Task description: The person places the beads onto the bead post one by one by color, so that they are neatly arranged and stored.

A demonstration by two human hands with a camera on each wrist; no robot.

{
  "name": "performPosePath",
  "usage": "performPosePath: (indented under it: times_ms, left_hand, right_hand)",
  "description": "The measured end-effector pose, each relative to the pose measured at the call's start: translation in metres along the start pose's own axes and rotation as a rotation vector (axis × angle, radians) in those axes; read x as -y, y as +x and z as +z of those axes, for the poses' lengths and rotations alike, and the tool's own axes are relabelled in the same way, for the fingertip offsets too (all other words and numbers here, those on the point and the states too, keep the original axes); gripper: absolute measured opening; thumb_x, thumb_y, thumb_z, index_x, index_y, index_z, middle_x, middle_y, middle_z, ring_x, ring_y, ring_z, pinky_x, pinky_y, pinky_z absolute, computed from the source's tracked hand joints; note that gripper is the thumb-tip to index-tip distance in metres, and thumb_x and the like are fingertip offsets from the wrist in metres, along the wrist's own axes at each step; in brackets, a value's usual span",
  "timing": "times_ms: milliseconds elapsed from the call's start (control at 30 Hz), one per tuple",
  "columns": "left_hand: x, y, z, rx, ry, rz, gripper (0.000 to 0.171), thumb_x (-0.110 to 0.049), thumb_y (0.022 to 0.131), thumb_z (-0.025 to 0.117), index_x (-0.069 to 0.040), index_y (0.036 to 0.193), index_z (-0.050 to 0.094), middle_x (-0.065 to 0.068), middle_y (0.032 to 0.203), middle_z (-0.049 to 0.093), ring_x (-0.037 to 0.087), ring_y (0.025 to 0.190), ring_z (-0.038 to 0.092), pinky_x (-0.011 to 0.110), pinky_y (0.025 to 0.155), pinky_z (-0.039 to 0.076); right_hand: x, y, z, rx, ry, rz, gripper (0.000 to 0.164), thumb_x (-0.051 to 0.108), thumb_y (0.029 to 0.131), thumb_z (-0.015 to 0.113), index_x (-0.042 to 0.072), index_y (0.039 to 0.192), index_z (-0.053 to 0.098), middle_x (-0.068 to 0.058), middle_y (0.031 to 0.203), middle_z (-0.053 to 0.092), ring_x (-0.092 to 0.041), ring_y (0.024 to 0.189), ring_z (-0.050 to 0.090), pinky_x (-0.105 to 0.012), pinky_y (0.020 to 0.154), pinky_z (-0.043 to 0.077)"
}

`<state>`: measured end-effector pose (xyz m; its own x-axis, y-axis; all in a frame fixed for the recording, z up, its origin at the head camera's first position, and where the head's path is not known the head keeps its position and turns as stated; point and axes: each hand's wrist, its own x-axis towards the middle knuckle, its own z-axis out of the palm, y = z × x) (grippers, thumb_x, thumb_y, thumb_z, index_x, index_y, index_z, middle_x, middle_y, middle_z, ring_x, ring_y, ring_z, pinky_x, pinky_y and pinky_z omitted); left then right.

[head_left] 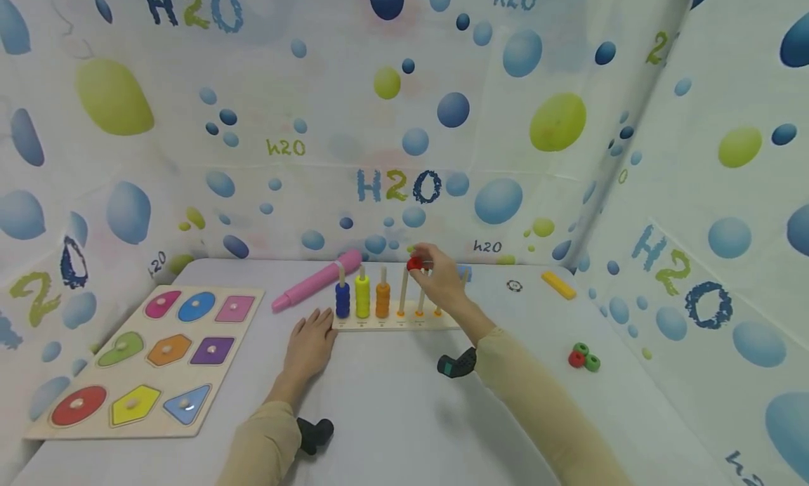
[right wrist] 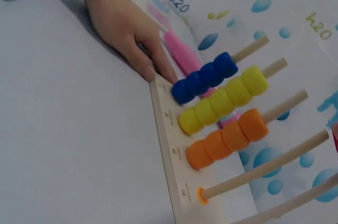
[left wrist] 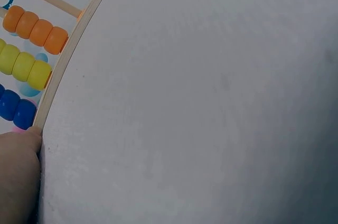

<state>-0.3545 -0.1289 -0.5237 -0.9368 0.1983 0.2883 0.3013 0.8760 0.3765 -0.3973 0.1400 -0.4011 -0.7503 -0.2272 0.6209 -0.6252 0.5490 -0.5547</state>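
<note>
My right hand (head_left: 440,279) pinches a red bead (head_left: 413,263) beside the top of a bare peg (head_left: 403,293). That peg belongs to a wooden stacking board (head_left: 379,325), where blue beads (head_left: 343,300), yellow beads (head_left: 362,296) and orange beads (head_left: 382,300) fill three pegs on the left. Flat on the table, my left hand (head_left: 311,342) touches the board's left end with its fingers. In the right wrist view only a sliver of the red bead (right wrist: 335,135) shows at the edge. My right hand partly hides the pegs on the right.
A shape puzzle board (head_left: 189,328) lies on the left. Behind my left hand is a pink, tube-like object (head_left: 319,281). One red bead (head_left: 576,359) and two green beads (head_left: 592,363) lie at the right, with a yellow bar (head_left: 559,285) farther back. A patterned curtain (head_left: 329,191) surrounds the table.
</note>
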Motion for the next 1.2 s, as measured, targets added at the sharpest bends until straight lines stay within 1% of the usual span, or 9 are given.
performPosePath:
  times_ms: [100,200,267,567,700,800,967,1100,1200]
  left_hand:
    - [-0.001,-0.001,-0.001,0.004,0.001,0.000,0.046,-0.021,0.100,0.044,0.004,0.138,0.043,0.016,0.143,0.042,0.036,0.136,0.029,0.054,0.112,0.015]
    - [-0.001,-0.001,-0.001,0.011,0.004,-0.003,0.046,-0.021,0.100,0.043,0.004,0.138,0.042,0.016,0.144,0.041,0.036,0.136,0.029,0.053,0.112,0.015]
    - [-0.001,0.000,-0.001,0.011,0.005,-0.002,0.046,-0.021,0.100,0.043,0.004,0.138,0.042,0.016,0.144,0.041,0.036,0.136,0.029,0.053,0.112,0.015]
    - [0.000,0.002,-0.002,0.015,0.002,-0.002,0.046,-0.021,0.100,0.044,0.004,0.139,0.042,0.016,0.144,0.040,0.036,0.136,0.028,0.053,0.112,0.015]
    - [0.001,0.003,-0.003,0.021,-0.005,-0.006,0.046,-0.022,0.100,0.043,0.004,0.139,0.041,0.016,0.145,0.040,0.036,0.136,0.028,0.053,0.112,0.014]
    - [0.002,0.004,-0.002,0.014,-0.004,-0.005,0.046,-0.021,0.100,0.044,0.004,0.139,0.042,0.016,0.144,0.040,0.036,0.136,0.029,0.052,0.112,0.015]
    - [0.004,0.006,-0.001,0.014,0.007,-0.001,0.046,-0.021,0.100,0.043,0.004,0.139,0.042,0.016,0.144,0.040,0.036,0.136,0.028,0.053,0.112,0.015]
    - [0.004,0.006,-0.001,0.024,0.005,0.005,0.046,-0.021,0.100,0.043,0.004,0.139,0.040,0.017,0.145,0.039,0.037,0.136,0.027,0.054,0.112,0.014]
    - [0.004,0.006,-0.001,0.021,-0.001,0.009,0.046,-0.021,0.100,0.043,0.004,0.139,0.040,0.018,0.145,0.039,0.038,0.136,0.027,0.054,0.112,0.014]
  right_hand:
    - [0.004,0.003,0.007,0.026,-0.007,0.007,0.041,-0.002,0.083,0.069,-0.001,0.121,0.053,-0.013,0.109,0.065,-0.019,0.097,0.063,-0.022,0.086,0.051]
    - [0.005,0.004,0.011,0.032,-0.016,0.014,0.042,-0.002,0.083,0.068,0.001,0.122,0.053,-0.010,0.109,0.065,-0.018,0.099,0.063,-0.021,0.088,0.050]
    - [0.006,0.005,0.011,0.027,-0.015,0.011,0.042,-0.003,0.083,0.068,0.000,0.122,0.052,-0.011,0.109,0.065,-0.019,0.100,0.063,-0.022,0.088,0.050]
    - [0.004,0.004,0.009,0.010,-0.021,0.044,0.042,0.000,0.084,0.069,0.001,0.123,0.053,-0.011,0.113,0.064,-0.020,0.104,0.061,-0.024,0.090,0.049]
    - [0.000,0.003,0.003,-0.011,0.019,0.048,0.042,-0.002,0.083,0.069,-0.001,0.122,0.053,-0.013,0.112,0.063,-0.022,0.104,0.060,-0.025,0.090,0.049]
    - [-0.007,0.000,-0.005,-0.040,0.041,0.050,0.041,-0.003,0.082,0.068,-0.002,0.121,0.054,-0.015,0.112,0.064,-0.023,0.104,0.061,-0.025,0.090,0.050]
    - [-0.019,-0.011,-0.020,-0.135,0.053,0.072,0.037,-0.004,0.081,0.068,-0.001,0.116,0.057,-0.014,0.107,0.066,-0.026,0.099,0.064,-0.026,0.087,0.052]
    - [-0.032,-0.025,-0.034,-0.231,0.095,0.086,0.034,-0.009,0.079,0.067,-0.004,0.112,0.058,-0.016,0.103,0.066,-0.028,0.097,0.064,-0.030,0.086,0.053]
    - [-0.042,-0.037,-0.046,-0.280,0.102,0.095,0.031,-0.010,0.080,0.066,-0.005,0.110,0.058,-0.018,0.102,0.066,-0.030,0.097,0.063,-0.033,0.086,0.053]
